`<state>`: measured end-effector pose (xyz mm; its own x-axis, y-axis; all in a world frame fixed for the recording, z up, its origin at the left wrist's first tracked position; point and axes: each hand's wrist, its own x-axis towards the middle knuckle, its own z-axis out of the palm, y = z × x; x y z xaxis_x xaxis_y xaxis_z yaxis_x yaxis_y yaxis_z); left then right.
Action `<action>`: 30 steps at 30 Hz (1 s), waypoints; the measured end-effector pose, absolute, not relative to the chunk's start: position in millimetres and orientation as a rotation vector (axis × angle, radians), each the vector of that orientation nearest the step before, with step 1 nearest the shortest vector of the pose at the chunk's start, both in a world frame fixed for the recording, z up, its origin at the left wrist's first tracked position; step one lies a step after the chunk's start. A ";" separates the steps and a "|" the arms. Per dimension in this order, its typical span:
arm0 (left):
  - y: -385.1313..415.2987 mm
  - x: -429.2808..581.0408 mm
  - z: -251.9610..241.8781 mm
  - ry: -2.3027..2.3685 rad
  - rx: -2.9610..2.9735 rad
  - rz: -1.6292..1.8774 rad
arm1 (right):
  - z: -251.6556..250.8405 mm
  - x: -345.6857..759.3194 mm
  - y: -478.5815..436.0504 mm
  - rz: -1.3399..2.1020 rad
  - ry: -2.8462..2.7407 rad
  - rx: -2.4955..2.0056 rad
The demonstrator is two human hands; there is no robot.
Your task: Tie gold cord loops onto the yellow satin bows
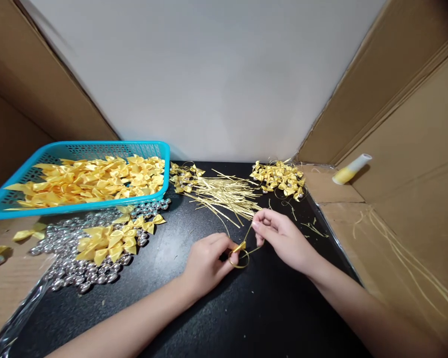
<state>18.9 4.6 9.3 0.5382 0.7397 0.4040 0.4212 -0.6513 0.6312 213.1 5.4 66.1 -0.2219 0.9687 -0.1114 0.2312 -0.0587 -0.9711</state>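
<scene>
Over the black tabletop (276,308), my left hand (209,258) pinches a small yellow ribbon bow (240,246). A thin gold cord (241,267) forms a loop just below the bow. To the right, my right hand (280,236) is closed on the cord, its thumb and forefinger pinching one strand that runs up from the bow. Another strand stretches from the bow toward the lower fingers of that hand. Whether a silver bead sits behind the bow is hidden by my left fingers.
A blue basket (168,174) full of yellow bows stands at the left. Silver beads (63,263) and loose bows (108,243) lie before it. Cut gold cords (226,194) are heaped mid-table between two piles of beaded bows (280,176). A white-yellow tube (351,169) stands right, by cardboard walls.
</scene>
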 end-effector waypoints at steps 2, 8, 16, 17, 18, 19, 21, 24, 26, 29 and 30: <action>4.0 18.9 10.2 0.887 2.309 0.937 | 62.6 214.1 7.8 1.298 -1.539 -1.354; 8.3 15.0 12.7 1.052 2.055 1.054 | 62.3 220.3 8.1 1.110 -1.596 -1.440; 9.7 17.4 11.8 1.172 2.010 0.931 | 93.4 213.3 -19.6 0.904 -2.168 -1.151; 8.5 18.0 12.1 1.128 2.057 0.906 | 93.3 213.6 -18.8 0.874 -2.134 -1.161; 7.3 18.4 12.2 1.074 2.114 0.882 | 91.8 214.7 -16.5 0.856 -2.081 -1.191; 6.2 18.5 12.2 1.011 2.178 0.863 | 89.2 216.6 -12.9 0.845 -2.015 -1.234; 4.6 18.3 11.8 0.886 2.280 0.851 | 81.5 222.3 -3.1 0.820 -1.893 -1.332; 4.2 16.9 11.5 0.790 2.274 0.892 | 69.7 231.0 10.5 0.773 -1.808 -1.448; 5.5 16.1 12.1 0.867 2.162 0.944 | 66.7 233.8 13.9 0.765 -1.802 -1.479; 9.4 16.4 13.1 1.111 1.806 1.020 | 72.9 231.4 8.1 0.819 -1.892 -1.430; 10.9 16.8 13.1 1.166 1.696 1.034 | 76.8 229.1 3.9 0.849 -1.962 -1.382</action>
<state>16.8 10.9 13.1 0.2356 0.9559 0.1753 0.2884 -0.2410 0.9267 229.1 3.9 76.8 -0.2890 0.9519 0.1017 0.5771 0.2581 -0.7748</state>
